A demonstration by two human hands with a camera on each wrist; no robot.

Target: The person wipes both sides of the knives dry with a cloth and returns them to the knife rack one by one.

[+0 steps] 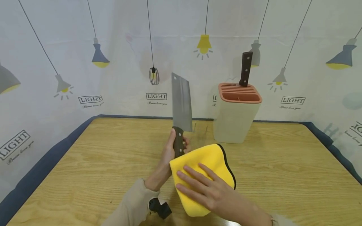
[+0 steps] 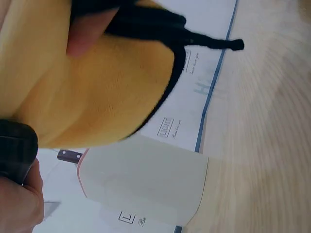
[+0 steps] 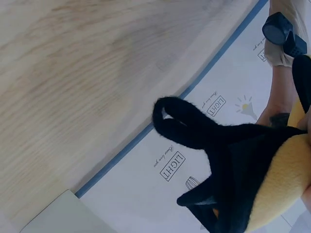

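My left hand [image 1: 167,151] grips the dark riveted handle of a cleaver [image 1: 181,102], its broad blade pointing up with a small hole near the top corner. My right hand [image 1: 213,193] holds a folded yellow cloth [image 1: 207,155] with black edging, its fingers spread over the near face. In the left wrist view a fingertip lies on the other side of the cloth [image 2: 112,92]. One cloth corner overlaps the lower end of the cleaver handle in the head view. A black loop hangs off the cloth [image 3: 277,189] in the right wrist view.
A pale knife block [image 1: 234,122] with an orange slotted top stands at the back right of the wooden table [image 1: 93,163]. A dark-handled knife [image 1: 246,69] sits in it. A lamp-patterned backdrop [image 1: 118,69] rises behind. A small black device [image 1: 159,207] is at my left wrist.
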